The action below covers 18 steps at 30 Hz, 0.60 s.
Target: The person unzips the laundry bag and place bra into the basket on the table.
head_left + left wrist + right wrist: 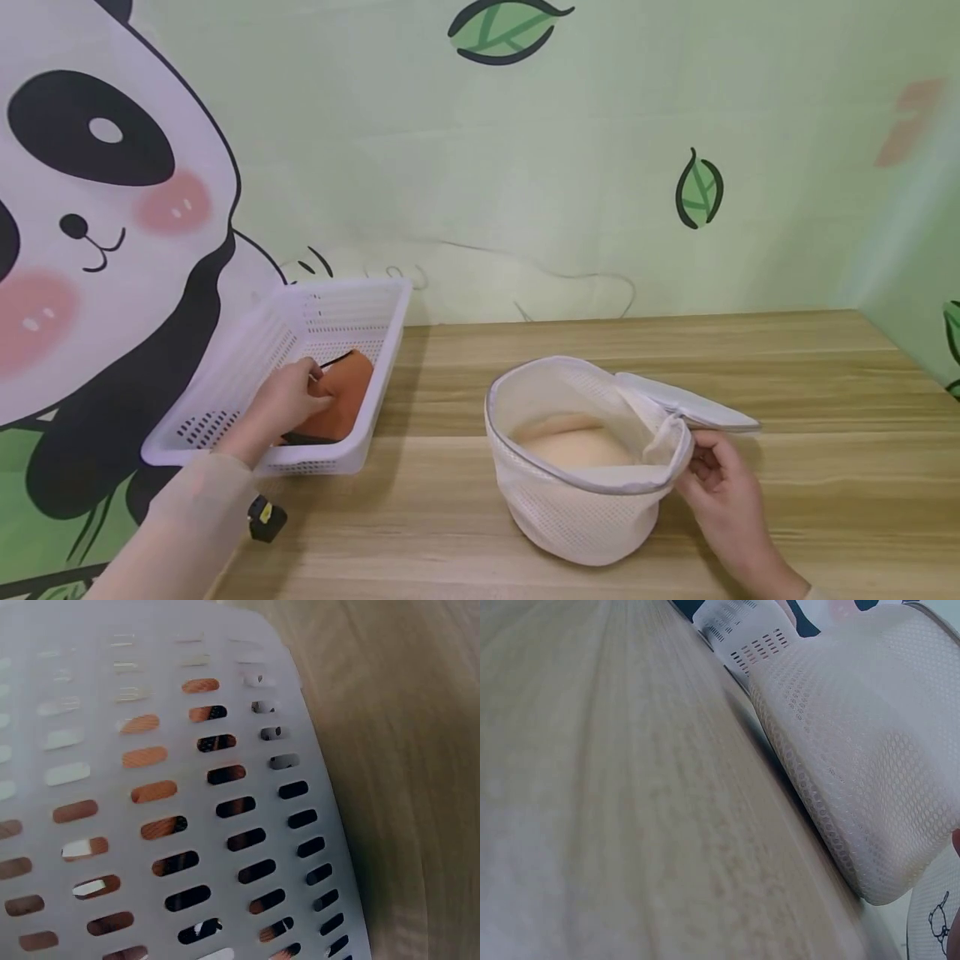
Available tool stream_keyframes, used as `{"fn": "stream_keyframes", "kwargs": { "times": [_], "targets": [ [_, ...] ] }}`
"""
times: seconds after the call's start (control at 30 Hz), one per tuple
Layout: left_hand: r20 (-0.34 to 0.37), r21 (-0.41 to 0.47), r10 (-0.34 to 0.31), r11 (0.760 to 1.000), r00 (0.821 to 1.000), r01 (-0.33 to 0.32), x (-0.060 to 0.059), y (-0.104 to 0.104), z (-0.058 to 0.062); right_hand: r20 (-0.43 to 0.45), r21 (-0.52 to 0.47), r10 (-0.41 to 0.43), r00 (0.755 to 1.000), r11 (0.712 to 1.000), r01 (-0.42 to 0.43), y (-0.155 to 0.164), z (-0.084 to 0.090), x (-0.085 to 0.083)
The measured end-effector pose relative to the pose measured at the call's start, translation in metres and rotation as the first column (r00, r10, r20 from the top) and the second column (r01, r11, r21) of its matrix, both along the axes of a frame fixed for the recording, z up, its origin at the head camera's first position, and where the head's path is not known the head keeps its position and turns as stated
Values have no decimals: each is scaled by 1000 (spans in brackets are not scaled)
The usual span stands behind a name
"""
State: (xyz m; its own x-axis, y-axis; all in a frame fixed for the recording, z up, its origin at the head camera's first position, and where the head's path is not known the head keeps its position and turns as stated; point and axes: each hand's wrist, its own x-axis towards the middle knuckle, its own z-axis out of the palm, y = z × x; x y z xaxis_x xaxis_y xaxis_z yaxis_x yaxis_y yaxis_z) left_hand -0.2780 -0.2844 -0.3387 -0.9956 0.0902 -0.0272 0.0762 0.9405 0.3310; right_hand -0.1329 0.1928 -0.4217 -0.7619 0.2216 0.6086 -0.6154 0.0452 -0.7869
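Observation:
A white mesh laundry bag (570, 521) stands upright on the table, its zipped lid (693, 404) folded back to the right. Something beige and rounded (573, 446) lies inside it. At the bag's right side my right hand (727, 504) grips the rim near the zipper. In the right wrist view the mesh wall (855, 742) leans close, with only a bit of finger at the edge. My left hand (285, 404) reaches into a white plastic basket (386, 362) and pinches an orange-brown cloth item (348, 396) with black edging. Slots in the basket wall (97, 787) show orange and black behind them.
A small black object with a yellow mark (266, 518) is by the left sleeve, below the basket's front edge. The wood-grain table (450, 533) runs back to a green wall (570, 167) printed with a panda and leaves. Another wall rises at the right.

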Motion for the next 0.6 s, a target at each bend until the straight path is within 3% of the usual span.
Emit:
{"fn": "stream_keyframes", "kwargs": {
  "times": [0.27, 0.43, 0.53, 0.6],
  "targets": [
    [87, -76, -38, 996, 995, 45, 1, 1, -2, 14, 15, -16, 1000, 1000, 15, 1, -1, 0],
    [12, -91, -28, 995, 1000, 29, 3, 5, 4, 24, 14, -19, 1000, 1000, 19, 1, -1, 1],
    [-50, -60, -8, 998, 999, 5, 7, 13, 13, 43, 8, -36, 998, 999, 36, 1, 0, 2],
    [-99, -40, -26, 999, 995, 23, 10, 21, 20, 49, 1, -40, 998, 999, 40, 1, 0, 2]
  ]
}}
